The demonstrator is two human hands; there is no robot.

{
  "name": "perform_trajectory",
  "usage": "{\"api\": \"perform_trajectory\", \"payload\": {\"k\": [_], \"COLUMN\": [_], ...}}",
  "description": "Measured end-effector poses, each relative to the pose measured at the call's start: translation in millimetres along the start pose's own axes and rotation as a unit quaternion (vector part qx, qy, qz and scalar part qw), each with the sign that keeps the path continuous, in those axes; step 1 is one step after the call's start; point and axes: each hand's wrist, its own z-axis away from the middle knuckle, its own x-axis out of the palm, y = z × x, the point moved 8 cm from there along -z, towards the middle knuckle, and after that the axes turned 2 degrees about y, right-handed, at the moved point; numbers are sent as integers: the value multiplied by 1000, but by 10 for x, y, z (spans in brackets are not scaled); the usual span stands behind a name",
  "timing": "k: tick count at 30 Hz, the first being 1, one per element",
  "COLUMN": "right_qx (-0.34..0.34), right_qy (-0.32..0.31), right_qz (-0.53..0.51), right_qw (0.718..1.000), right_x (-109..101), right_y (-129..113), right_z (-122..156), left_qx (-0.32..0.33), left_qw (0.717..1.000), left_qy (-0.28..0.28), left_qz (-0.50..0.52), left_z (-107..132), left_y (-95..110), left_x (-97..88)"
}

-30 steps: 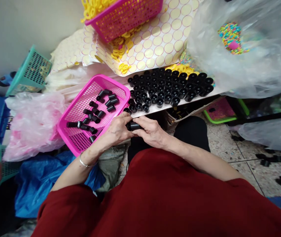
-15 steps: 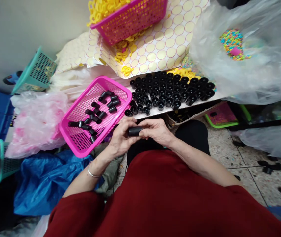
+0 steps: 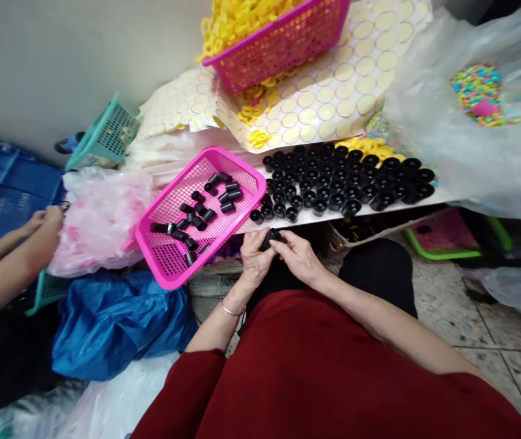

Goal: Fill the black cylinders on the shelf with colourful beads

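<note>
Close to my lap, just in front of the table edge, my left hand (image 3: 255, 256) is closed around a short black plastic cylinder (image 3: 269, 236). My right hand (image 3: 298, 253) pinches the same cylinder from the other side, thumb and fingertips on its end. Fingers cover much of the piece. Many similar black cylinders (image 3: 319, 206) stand upright in packed rows on the table just beyond my hands, hollow ends up. To the left, a pink basket (image 3: 160, 210) holds several black cylinders lying on their sides.
Behind the rows, a second pink basket (image 3: 283, 52) of yellow plastic pieces stands on sheets of round stickers (image 3: 324, 97). A clear bag (image 3: 434, 91) with coloured beads bulges at right. At left, a co-worker's hands (image 3: 43, 228) are near a pinkish plastic bag (image 3: 105, 213); a blue bag (image 3: 118, 329) lies below.
My hands have turned the black cylinder from lying sideways to a more end-on tilt. The view has swung left, and a co-worker's second hand has come into sight.
</note>
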Motion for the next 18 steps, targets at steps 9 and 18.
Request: {"api": "perform_trajectory", "payload": {"k": [9, 18], "right_qx": [-176, -176], "right_qy": [58, 88], "right_qz": [236, 446], "right_qw": [954, 873], "right_x": [237, 227], "right_y": [-148, -24], "right_z": [-114, -355], "left_qx": [10, -4], "left_qw": [999, 942], "left_qy": [3, 87], "left_qz": [-41, -323], "left_z": [174, -569], "left_y": [135, 86], "left_x": [-243, -1865]}}
